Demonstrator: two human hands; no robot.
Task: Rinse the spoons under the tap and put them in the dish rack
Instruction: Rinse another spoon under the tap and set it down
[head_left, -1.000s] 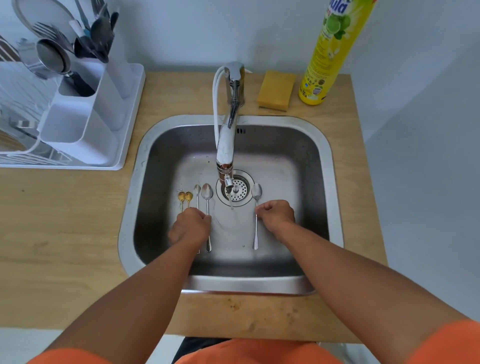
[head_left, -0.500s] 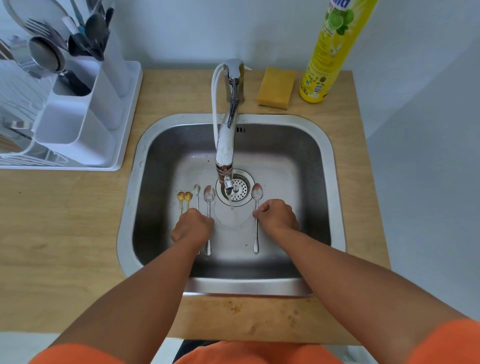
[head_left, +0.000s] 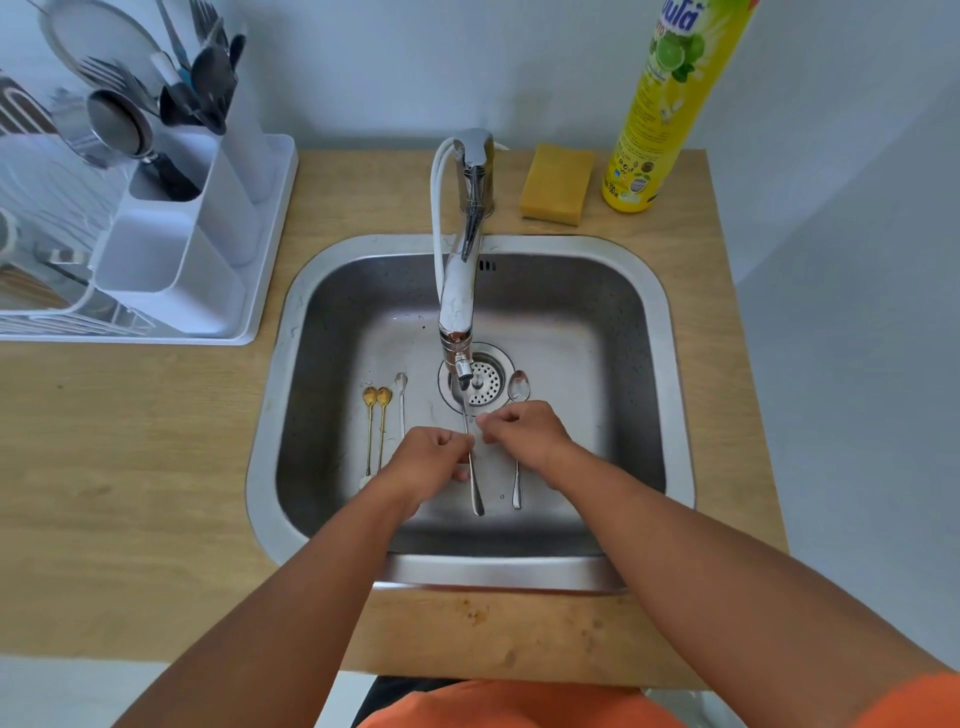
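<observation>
My left hand (head_left: 434, 460) grips a silver spoon (head_left: 475, 493) by its stem, lifted over the sink floor. The spoon's bowl end points up under the tap spout (head_left: 462, 366) and its handle end points toward me. My right hand (head_left: 524, 434) is just to the right, its curled fingertips pinching the same stem. Another silver spoon (head_left: 518, 387) lies on the sink floor, partly under my right hand. Two gold spoons (head_left: 376, 397) and a small silver spoon (head_left: 401, 387) lie at the left of the sink floor. The white dish rack (head_left: 260, 249) stands on the counter at the left.
The rack's cutlery holder (head_left: 171, 260) has several utensils standing in its back cups. A yellow sponge (head_left: 557, 184) and a tall yellow detergent bottle (head_left: 660, 104) stand behind the steel sink (head_left: 670, 364). The drain strainer (head_left: 485, 382) sits below the spout. The wooden counter (head_left: 130, 493) surrounds the sink.
My left hand has picked one silver spoon off the sink floor and carried it right, under the tap. My right hand has left the right-hand spoon and moved left to the lifted one.
</observation>
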